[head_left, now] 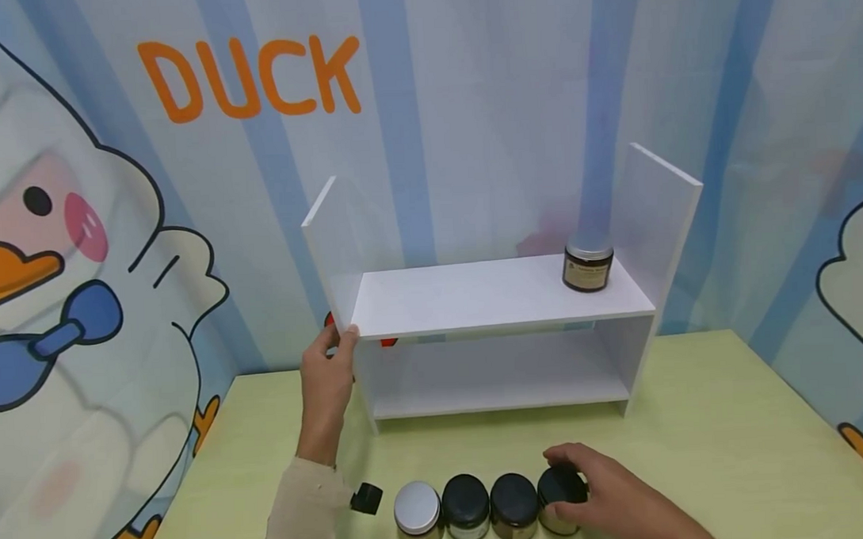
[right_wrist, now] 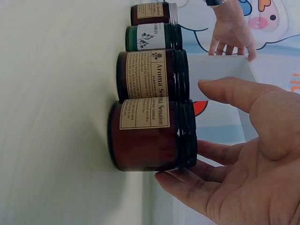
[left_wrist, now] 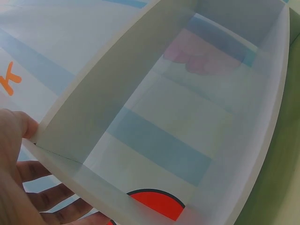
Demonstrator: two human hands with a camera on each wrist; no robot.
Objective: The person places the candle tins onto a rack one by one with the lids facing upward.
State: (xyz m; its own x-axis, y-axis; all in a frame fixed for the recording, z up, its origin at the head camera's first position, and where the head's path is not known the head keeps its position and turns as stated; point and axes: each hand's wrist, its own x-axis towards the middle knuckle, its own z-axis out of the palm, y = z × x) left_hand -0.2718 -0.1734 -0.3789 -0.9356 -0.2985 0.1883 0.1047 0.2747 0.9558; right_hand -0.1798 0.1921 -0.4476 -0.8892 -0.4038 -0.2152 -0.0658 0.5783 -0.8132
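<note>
My left hand (head_left: pixel 328 384) grips the left side panel of a white two-tier shelf (head_left: pixel 500 295); its thumb is at the upper board's front corner and the fingers pass behind the panel. The left wrist view shows the same hand (left_wrist: pixel 23 183) at that corner. At the front, my right hand (head_left: pixel 614 489) is spread around the rightmost dark-lidded candle jar (head_left: pixel 562 487). In the right wrist view, fingertips lie beside this brown glass jar (right_wrist: pixel 145 145), and the thumb is held off near its lid. The jar stands upright on the table.
Left of it stand two more black-lidded jars (head_left: pixel 514 504) (head_left: pixel 466 506) and a silver-lidded jar (head_left: pixel 417 514) in a close row. Another silver-lidded jar (head_left: pixel 588 265) sits on the upper board's right end. A duck-print backdrop (head_left: pixel 468 102) hangs behind the pale green table (head_left: pixel 700 395).
</note>
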